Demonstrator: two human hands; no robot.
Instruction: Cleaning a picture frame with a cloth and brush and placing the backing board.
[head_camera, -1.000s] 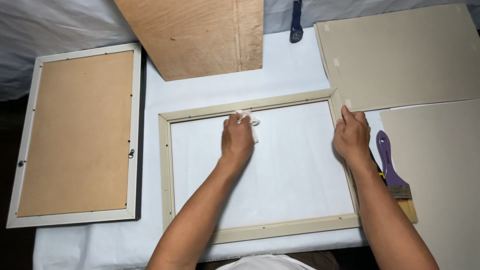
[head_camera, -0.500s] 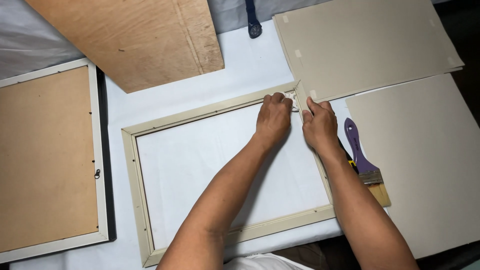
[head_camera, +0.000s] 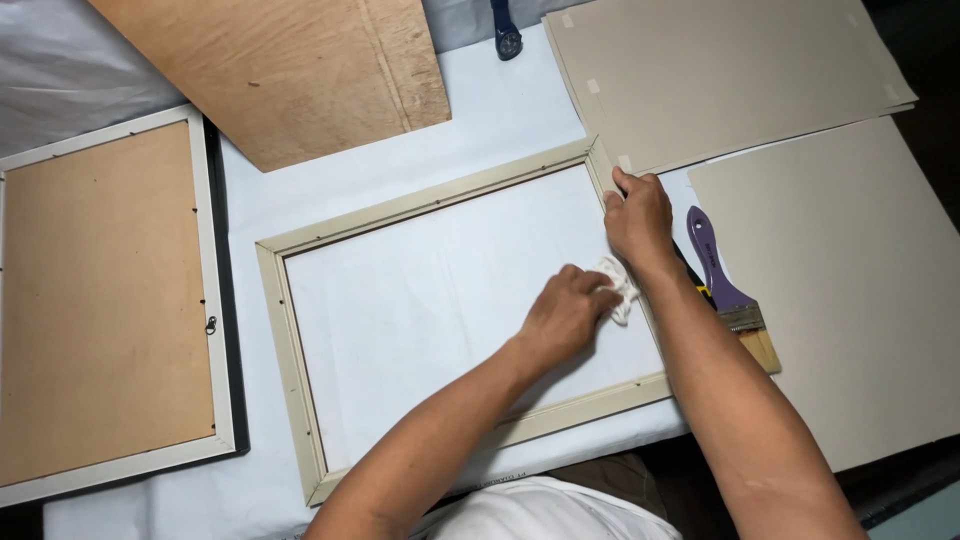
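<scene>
Frame glass (head_camera: 430, 310): our left hand (head_camera: 562, 318), pinching a white cloth (head_camera: 618, 285), slides from twelve toward four o'clock; right hand (head_camera: 636, 215) presses the frame (head_camera: 290, 360).

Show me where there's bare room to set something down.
Free: white table cover between plywood board and grey mat boards. Crowded: right of cream frame, where right hand and purple-handled brush sit.
</scene>
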